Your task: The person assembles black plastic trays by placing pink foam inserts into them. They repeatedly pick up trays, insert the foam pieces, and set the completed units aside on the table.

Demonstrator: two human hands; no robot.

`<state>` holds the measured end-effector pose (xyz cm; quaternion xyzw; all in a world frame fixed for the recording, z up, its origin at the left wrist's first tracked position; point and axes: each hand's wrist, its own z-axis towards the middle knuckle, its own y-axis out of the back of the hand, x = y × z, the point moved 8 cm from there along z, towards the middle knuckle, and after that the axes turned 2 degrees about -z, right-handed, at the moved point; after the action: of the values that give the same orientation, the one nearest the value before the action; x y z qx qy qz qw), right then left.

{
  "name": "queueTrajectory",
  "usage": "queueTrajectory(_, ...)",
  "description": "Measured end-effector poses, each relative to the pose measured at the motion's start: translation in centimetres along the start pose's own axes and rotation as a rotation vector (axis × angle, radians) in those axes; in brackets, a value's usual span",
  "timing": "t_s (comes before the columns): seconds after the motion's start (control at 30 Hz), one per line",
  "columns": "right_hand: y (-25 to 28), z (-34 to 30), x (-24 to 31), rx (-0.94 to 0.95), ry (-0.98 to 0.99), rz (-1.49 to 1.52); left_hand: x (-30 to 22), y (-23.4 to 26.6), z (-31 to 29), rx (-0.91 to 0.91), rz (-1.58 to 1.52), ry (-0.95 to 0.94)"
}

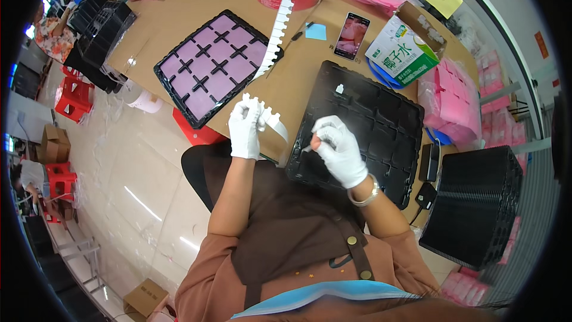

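Two narrow grips: left hand (pixel 245 130) pinching white notched strip (pixel 274 123); right hand (pixel 341 152), contents unclear.

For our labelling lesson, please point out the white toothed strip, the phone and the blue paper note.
White toothed strip (pixel 276 34): head view, long upper stretch.
Phone (pixel 352 36): head view, screen.
Blue paper note (pixel 316 32): head view, middle.

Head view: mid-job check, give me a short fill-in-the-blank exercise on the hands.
The white-gloved left hand holds a flat notched strip coloured ____.
The white-gloved right hand is over a compartmented plastic tray coloured ____.
A round silvery band circles the ____ wrist.
Missing words: white; black; right.
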<state>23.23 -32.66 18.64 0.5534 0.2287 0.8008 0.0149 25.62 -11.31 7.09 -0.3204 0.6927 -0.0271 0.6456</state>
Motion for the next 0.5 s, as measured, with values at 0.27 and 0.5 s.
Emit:
queueTrajectory(0.27,-0.6,-2.2,-4.2,0.192,-0.231,-0.689,-2.1,-2.2,-1.8,0.081,-0.079,0.033)
queueTrajectory(0.5,-3.8,0.4,-5.0,0.167,-0.305,0.334,-2.3,-2.9,-2.4,0.138,-0.062,0.025)
